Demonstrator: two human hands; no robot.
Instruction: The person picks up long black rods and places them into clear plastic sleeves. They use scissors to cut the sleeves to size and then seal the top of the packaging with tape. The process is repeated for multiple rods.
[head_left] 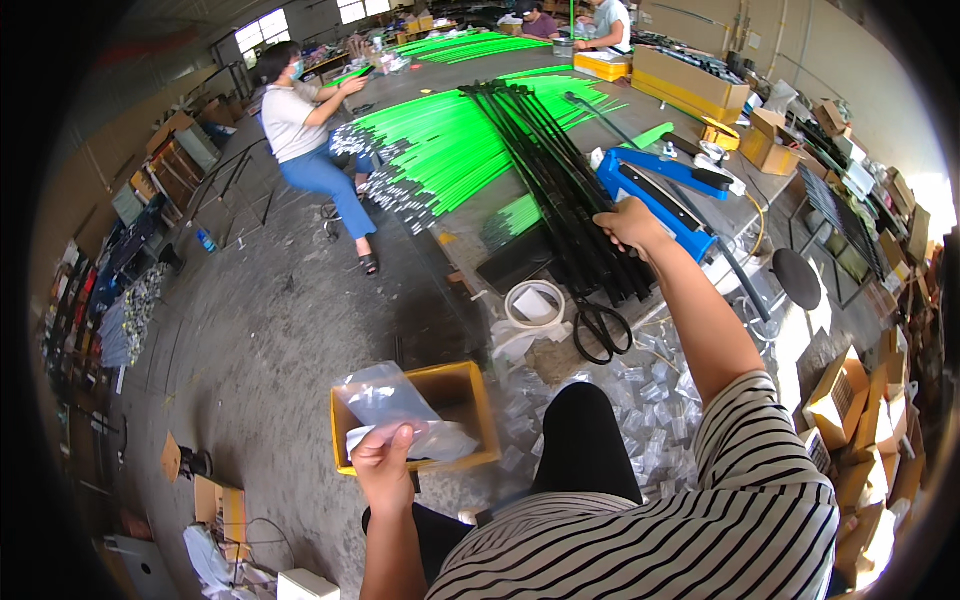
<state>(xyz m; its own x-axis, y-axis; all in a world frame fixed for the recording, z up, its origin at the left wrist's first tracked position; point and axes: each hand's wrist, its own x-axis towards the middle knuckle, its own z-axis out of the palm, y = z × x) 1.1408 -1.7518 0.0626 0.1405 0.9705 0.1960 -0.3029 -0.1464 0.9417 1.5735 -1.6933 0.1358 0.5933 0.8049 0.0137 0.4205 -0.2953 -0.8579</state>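
Observation:
In my left hand (384, 462), thumb and fingers pinch a clear plastic bag (388, 402). It hangs over a yellow-rimmed open carton (480, 405). My right arm reaches forward, and my right hand (630, 226) is closed at the right edge of a bundle of long black rods (535, 165); its fingers seem to grip one rod, though the contact is partly hidden. Just right of that hand lies a blue impulse sealer (655, 205). Black-handled scissors (602, 332) and a roll of white tape (535, 304) are at the near ends of the rods.
Many bright green rods (440, 150) cover the table beyond. A seated co-worker (310, 130) is at the left, with two others at the far end. Small clear plastic pieces (650, 400) lie heaped before me. Cardboard boxes (850, 400) crowd the right side.

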